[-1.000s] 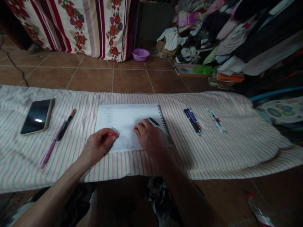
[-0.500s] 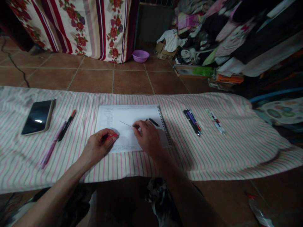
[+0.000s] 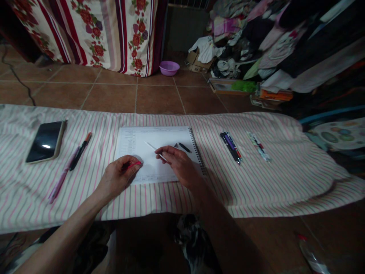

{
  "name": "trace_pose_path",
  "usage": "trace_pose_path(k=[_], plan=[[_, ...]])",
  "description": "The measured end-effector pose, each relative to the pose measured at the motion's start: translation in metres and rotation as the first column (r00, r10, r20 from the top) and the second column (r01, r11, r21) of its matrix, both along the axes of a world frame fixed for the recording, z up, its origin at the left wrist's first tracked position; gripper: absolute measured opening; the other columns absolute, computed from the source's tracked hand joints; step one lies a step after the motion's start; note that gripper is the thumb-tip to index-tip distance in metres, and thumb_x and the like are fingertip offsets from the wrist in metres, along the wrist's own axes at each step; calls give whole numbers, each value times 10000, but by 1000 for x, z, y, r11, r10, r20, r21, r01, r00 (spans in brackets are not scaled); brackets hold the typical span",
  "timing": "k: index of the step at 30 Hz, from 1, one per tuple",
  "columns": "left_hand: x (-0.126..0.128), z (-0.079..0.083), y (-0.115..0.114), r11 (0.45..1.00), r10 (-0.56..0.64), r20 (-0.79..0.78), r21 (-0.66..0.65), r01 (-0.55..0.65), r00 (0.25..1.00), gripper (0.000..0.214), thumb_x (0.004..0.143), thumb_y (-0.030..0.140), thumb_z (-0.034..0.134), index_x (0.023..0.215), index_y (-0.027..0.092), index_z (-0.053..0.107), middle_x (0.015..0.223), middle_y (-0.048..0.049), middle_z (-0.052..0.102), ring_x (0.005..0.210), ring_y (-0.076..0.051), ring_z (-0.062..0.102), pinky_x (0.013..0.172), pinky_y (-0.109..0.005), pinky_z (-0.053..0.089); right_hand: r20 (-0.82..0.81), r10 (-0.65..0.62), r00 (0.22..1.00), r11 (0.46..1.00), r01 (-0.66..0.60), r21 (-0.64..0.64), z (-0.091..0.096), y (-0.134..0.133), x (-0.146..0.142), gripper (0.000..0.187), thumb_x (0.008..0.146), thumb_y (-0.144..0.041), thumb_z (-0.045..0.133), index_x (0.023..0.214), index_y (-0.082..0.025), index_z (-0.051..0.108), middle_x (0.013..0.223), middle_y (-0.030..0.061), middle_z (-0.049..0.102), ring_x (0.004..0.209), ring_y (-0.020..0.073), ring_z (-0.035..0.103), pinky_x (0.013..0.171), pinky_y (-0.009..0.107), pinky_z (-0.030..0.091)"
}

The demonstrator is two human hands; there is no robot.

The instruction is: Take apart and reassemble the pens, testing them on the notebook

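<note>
My left hand (image 3: pixel 119 174) is closed around a red pen barrel (image 3: pixel 134 164), mostly hidden by the fingers, at the notebook's lower left. Between the fingertips of my right hand (image 3: pixel 179 163) is a thin whitish pen refill (image 3: pixel 151 146), its narrow end pointing up and left above the page. Beneath both hands lies an open spiral notebook (image 3: pixel 159 135) with printed lines along its left edge. Just beyond the right hand, a short black pen part (image 3: pixel 185 147) rests on the paper, beside another small dark piece (image 3: pixel 176 145).
A phone (image 3: pixel 45 141) lies at the left on the striped cloth (image 3: pixel 97 163), near a black pen (image 3: pixel 80 152) and a purple pen (image 3: pixel 63 177). Several pens (image 3: pixel 231 147) and patterned pens (image 3: pixel 259 147) lie right of the notebook. A purple basin (image 3: pixel 169 68) stands on the floor.
My right hand has shifted its hold along the refill, with more of the hand turned up and the black part more exposed. My left hand stays put.
</note>
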State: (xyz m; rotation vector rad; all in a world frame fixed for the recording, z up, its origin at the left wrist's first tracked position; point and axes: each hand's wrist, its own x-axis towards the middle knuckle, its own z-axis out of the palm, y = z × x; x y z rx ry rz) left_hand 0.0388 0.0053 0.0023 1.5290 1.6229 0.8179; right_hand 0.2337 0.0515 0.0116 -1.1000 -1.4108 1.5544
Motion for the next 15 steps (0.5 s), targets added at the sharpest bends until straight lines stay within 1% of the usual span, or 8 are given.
trace_pose_path(k=[2, 4, 6, 8, 10, 12, 14, 15], plan=[[0, -1, 0, 1000, 1, 4, -2, -1, 1000, 220, 773, 396, 541, 812, 186, 594, 750, -23, 637, 677, -151, 576, 615, -268, 462, -121, 9, 993, 997, -18, -71, 1, 0, 0, 205, 815, -227, 453, 865, -211, 652, 864, 24, 670, 845, 130, 607, 731, 261, 465], [-1, -2, 0, 1000, 3, 7, 3, -3, 1000, 220, 776, 396, 537, 820, 187, 593, 771, -27, 642, 686, -153, 580, 620, -272, 467, -199, 8, 980, 992, -33, -122, 2, -1, 0, 200, 797, -214, 472, 881, -215, 654, 920, 32, 673, 901, 137, 607, 765, 271, 469], [-1, -2, 0, 1000, 6, 12, 6, -6, 1000, 217, 775, 393, 539, 819, 188, 592, 765, -23, 639, 686, -152, 581, 617, -269, 469, -248, 3, 969, 990, -37, -134, 2, -2, 0, 203, 756, -214, 534, 921, -221, 652, 957, 32, 671, 931, 143, 600, 789, 277, 466], [0, -3, 0, 1000, 17, 21, 5, -17, 1000, 212, 774, 392, 544, 811, 189, 594, 748, -17, 636, 676, -149, 581, 610, -264, 469, -277, -21, 961, 992, -14, -123, 1, -1, 0, 246, 706, -224, 602, 947, -234, 648, 961, 22, 669, 921, 141, 594, 797, 279, 461], [0, -2, 0, 999, 34, 39, 7, -34, 999, 203, 768, 387, 555, 800, 192, 599, 740, -15, 639, 670, -146, 581, 611, -261, 470, -285, -84, 955, 992, 53, -115, 0, -1, -2, 253, 670, -238, 645, 923, -243, 653, 911, 6, 669, 851, 127, 589, 769, 268, 459], [1, 0, 1, 999, 47, 72, 21, -49, 996, 189, 757, 375, 569, 788, 192, 605, 749, -17, 649, 678, -147, 585, 629, -264, 473, -275, -169, 946, 983, 143, -112, -2, 1, -2, 174, 658, -254, 662, 830, -233, 663, 865, -6, 663, 730, 100, 562, 695, 243, 453], [3, 1, 2, 997, 58, 108, 35, -62, 992, 171, 746, 360, 581, 772, 193, 607, 750, -17, 654, 689, -148, 589, 655, -268, 476, -272, -249, 930, 968, 225, -114, -3, 3, -2, 82, 657, -268, 667, 719, -214, 657, 880, -11, 652, 631, 69, 509, 613, 216, 430], [3, 2, 3, 997, 61, 125, 38, -67, 990, 162, 742, 353, 586, 764, 194, 607, 748, -15, 654, 693, -148, 589, 666, -269, 476, -274, -284, 919, 958, 260, -122, -4, 4, -2, 78, 659, -277, 666, 695, -209, 653, 882, -13, 646, 597, 59, 484, 578, 207, 417]])
